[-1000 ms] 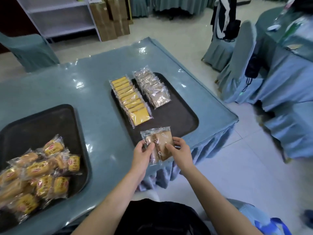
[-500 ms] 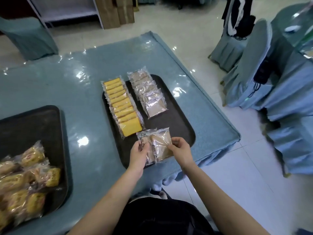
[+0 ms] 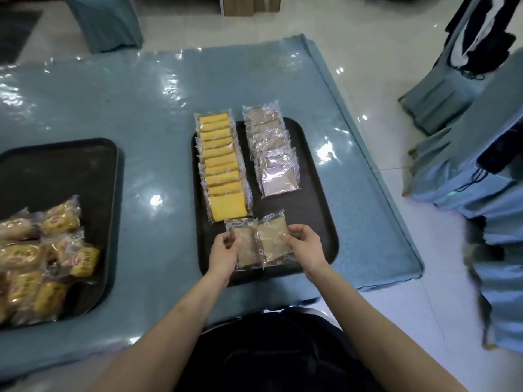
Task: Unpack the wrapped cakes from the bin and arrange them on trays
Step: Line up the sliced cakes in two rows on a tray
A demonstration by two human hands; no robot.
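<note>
teal tablecloth — covered chairs beside

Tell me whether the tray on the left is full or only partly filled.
Partly filled: wrapped cakes crowd its near end, while the left tray shows bare at the far end.

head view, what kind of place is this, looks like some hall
Probably a banquet or function hall being set up. A long table under a blue-green cloth with clear plastic cover, fabric-covered chairs, and a dark tray of wrapped cakes.
</note>
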